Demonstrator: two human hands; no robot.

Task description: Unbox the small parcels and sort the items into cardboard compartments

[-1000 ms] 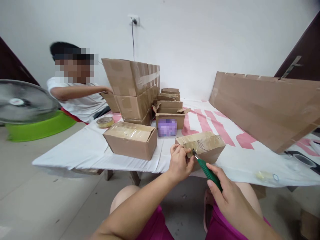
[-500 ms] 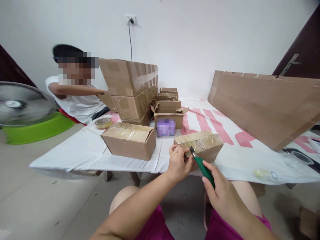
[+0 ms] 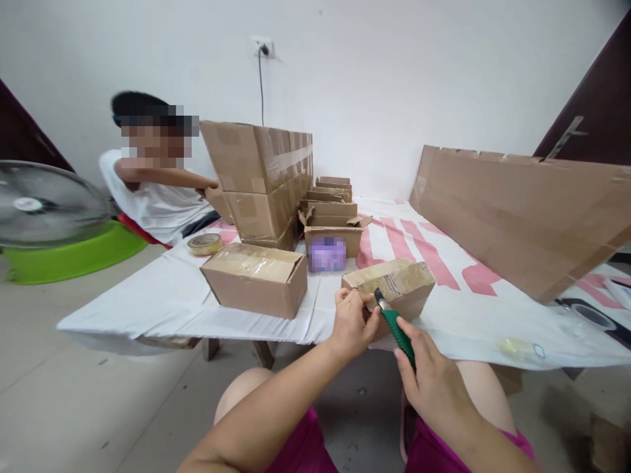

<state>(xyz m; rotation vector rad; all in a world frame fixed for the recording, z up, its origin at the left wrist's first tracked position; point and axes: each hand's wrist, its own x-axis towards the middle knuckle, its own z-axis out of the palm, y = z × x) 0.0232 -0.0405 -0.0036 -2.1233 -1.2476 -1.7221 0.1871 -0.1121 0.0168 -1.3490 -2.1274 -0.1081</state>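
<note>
A taped cardboard box (image 3: 414,292) lies near the table's front edge, its top crossed by shiny clear tape. My left hand (image 3: 353,324) is closed at its near left end, with bent fingers against the corner; the fingertips are partly hidden. In my right hand (image 3: 434,371) is a green utility knife (image 3: 398,334), gripped by the handle. Its tip touches or hovers just over the tape on the box's top, close to my left fingers; I cannot tell whether it cuts in. Left of my hands sits a second taped box (image 3: 251,284).
Behind stand a purple pack (image 3: 327,255), open boxes (image 3: 338,230) and a tall stack of boxes (image 3: 269,174). A tape roll (image 3: 204,245) lies left. A big cardboard sheet (image 3: 513,210) stands right. Another person (image 3: 158,203) sits beyond a fan (image 3: 49,207).
The view has shifted slightly. The box under my hands has turned a little, and my right hand with the utility knife has moved slightly left. The left hand keeps its place.
</note>
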